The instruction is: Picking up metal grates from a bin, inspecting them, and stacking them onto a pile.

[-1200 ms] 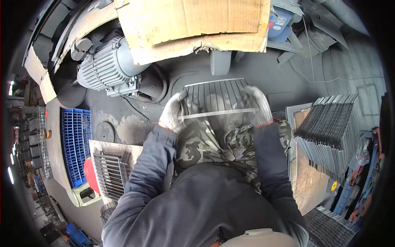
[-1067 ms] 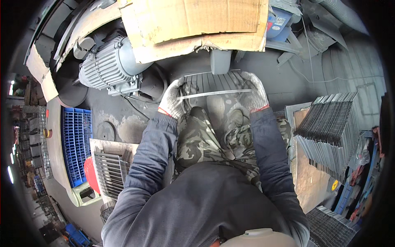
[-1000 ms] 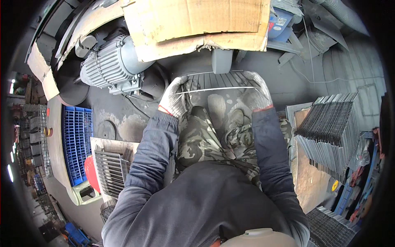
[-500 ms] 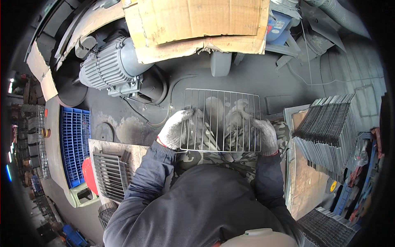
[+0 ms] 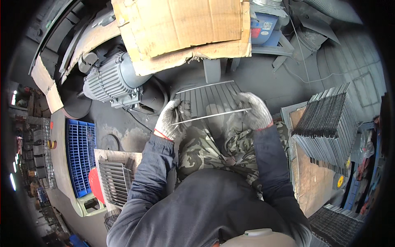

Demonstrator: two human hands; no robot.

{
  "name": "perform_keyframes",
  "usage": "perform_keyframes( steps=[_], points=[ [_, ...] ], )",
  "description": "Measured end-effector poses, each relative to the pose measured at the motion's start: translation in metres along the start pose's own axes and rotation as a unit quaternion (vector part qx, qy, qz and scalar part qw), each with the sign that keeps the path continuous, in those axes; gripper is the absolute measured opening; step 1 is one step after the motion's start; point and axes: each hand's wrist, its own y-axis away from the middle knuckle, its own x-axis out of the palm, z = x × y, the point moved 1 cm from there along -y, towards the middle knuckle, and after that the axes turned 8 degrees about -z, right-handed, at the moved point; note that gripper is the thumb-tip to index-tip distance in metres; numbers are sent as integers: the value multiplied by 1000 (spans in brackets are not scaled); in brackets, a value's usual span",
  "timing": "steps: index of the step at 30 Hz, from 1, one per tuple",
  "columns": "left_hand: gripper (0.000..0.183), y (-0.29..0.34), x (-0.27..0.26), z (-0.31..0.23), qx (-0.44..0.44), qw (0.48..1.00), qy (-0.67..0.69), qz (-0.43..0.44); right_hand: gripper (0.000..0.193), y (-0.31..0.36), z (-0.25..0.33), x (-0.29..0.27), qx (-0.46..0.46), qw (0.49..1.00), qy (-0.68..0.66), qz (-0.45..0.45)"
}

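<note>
Gloved left hand [image 5: 168,118] and right hand [image 5: 256,111] clamp a wire rack [image 5: 211,116], now tilted, its far edge nearer the grey post [image 5: 212,71].

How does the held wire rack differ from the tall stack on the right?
The wire rack is a single piece; the stack packs many together. The wire rack is gripped by the left hand and right hand; the stack stands untouched. The wire rack shows gaps; the stack looks dense. Both look metallic and grey.
</note>
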Motion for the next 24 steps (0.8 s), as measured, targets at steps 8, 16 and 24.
perform_keyframes(
  steps=[8,16,24],
  points=[
    [42,-25,-10,4,-49,996,37,61,27,-49,45,9,224,901,-371,19],
    [52,-74,32,72,-30,995,55,77,26,-44,107,-55,211,943,-251,-64],
    [49,-37,-36,18,-21,995,58,72,25,-47,25,22,280,884,-373,-29]
  ],
)
